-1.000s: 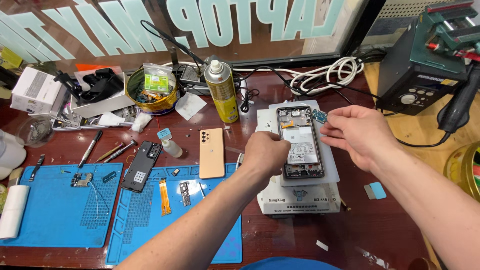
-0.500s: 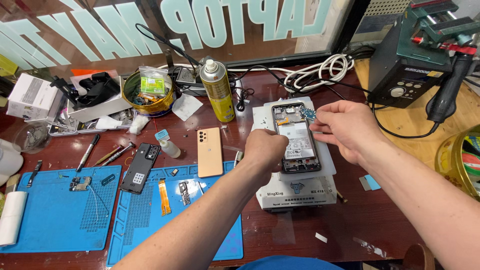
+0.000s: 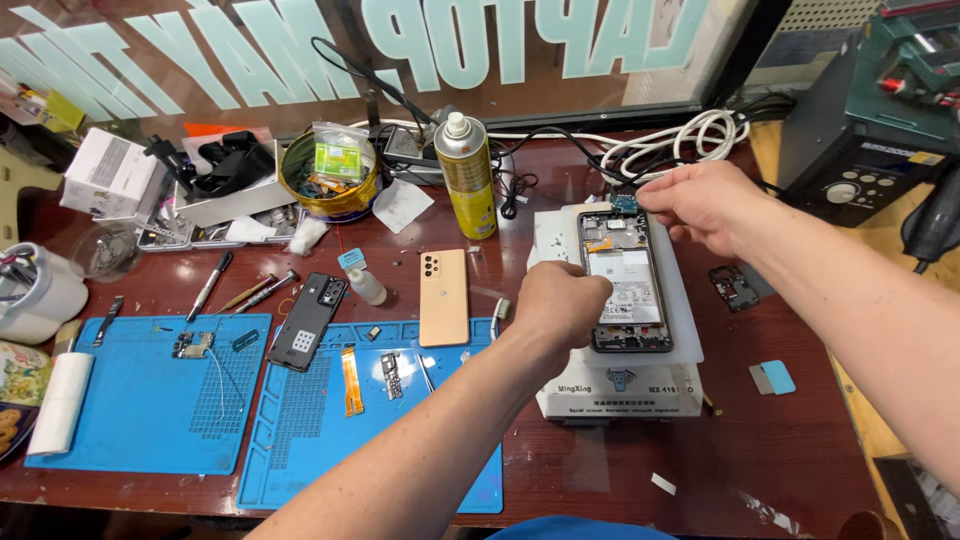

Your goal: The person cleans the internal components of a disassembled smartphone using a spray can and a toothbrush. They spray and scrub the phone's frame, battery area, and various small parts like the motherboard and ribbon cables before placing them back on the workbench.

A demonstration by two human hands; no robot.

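The opened black smartphone is lying on the white heating pad, edges clear right. The left hand is pressing its left edge, grip hidden; the right hand is pinching a small blue circuit part above its top.

**Clearances around the white heating pad**

The white heating pad is the reference. In front of it, bare red-brown tabletop gives open passage toward the near edge. To its left, the blue mat, the peach back cover and the yellow spray can narrow the approach. Behind it, the coiled white cable blocks entry. To its right, a small black part and the dark station restrict access.
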